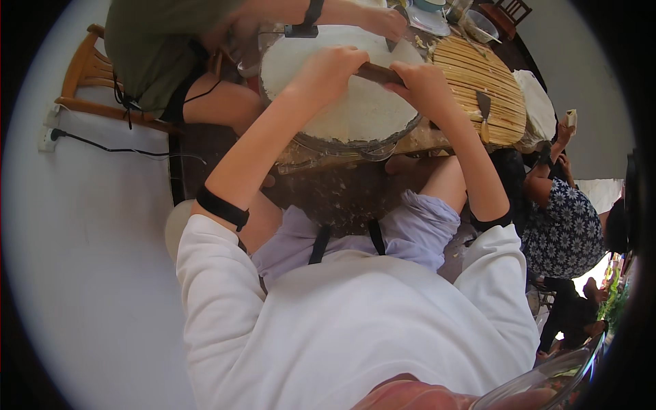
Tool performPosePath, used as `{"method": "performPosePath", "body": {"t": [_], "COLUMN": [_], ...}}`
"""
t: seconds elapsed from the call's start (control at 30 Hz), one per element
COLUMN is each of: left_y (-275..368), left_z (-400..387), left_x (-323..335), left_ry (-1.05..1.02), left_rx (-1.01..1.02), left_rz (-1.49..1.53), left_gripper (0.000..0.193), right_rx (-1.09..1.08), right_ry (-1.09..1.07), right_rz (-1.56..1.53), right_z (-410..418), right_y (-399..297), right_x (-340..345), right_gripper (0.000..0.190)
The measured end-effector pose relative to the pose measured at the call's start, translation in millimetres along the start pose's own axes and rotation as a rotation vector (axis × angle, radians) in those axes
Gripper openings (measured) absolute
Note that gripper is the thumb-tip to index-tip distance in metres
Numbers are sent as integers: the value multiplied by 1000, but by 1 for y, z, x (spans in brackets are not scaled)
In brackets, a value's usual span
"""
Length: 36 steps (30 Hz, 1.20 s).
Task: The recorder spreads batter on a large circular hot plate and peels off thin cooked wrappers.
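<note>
A short dark wooden bar (379,74) spans the gap between my two hands over a large round griddle (359,120). A thin pale layer covers the griddle, and its rim is dark and crusted. My left hand (335,66) grips the bar's left end from above. At the other end my right hand (421,82) holds the bar, its thumb along the near side. Just beyond the bar, a co-worker's hand (387,23) holds a flat scraper (405,50) at the far right of the griddle. Whether the bar touches the layer, I cannot tell.
Right of the griddle lies a slatted bamboo mat (474,66) with a wooden-handled scraper (483,117) on it. A pale cloth (535,102) is beyond. Plates (428,21) and a metal bowl (482,26) stand at the back. The co-worker sits at left by a wooden chair (84,77).
</note>
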<state>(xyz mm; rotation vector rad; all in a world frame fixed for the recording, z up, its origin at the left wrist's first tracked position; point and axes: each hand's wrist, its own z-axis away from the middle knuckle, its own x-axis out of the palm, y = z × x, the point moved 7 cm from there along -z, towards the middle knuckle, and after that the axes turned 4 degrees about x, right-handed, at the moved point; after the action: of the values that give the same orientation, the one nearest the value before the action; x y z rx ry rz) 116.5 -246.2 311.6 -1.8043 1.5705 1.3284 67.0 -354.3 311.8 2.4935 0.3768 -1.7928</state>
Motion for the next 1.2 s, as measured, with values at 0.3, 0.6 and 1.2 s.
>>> {"method": "performPosePath", "body": {"t": [0.3,0.6,1.2], "left_y": [-73,-77,23], "left_z": [-61,-9,156], "left_x": [62,18,65], "left_ry": [-7,-56,-304], "left_rx": [-20,-87,-90], "left_rz": [-28,-103,115], "left_gripper": [20,23,13], "right_rx": [58,-78,-354], "right_ry": [-23,-143,-582], "right_rz": [96,-36,-110], "right_z": [-56,-84,67], "right_y": [72,28,-94], "right_x": [53,82,125], "right_gripper": [22,32,29]}}
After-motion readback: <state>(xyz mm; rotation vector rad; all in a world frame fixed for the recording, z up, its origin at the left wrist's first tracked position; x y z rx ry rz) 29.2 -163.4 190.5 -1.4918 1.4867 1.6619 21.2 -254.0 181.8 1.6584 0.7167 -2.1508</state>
